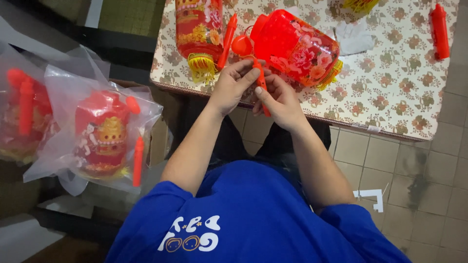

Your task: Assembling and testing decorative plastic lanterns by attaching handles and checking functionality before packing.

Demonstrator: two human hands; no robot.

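At the counter (390,112) edge, both hands pinch a thin red plastic stick (262,85) beside a red lantern (297,48).
Left hand (233,85) grips its top, right hand (278,102) its middle; likely light, stiff, smooth, best held mid-shaft.

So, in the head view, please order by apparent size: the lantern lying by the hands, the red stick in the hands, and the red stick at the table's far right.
1. Lantern, clearly largest.
2. Stick in the hands and far-right stick: they look alike, and the hands partly hide the first, so no ranking.
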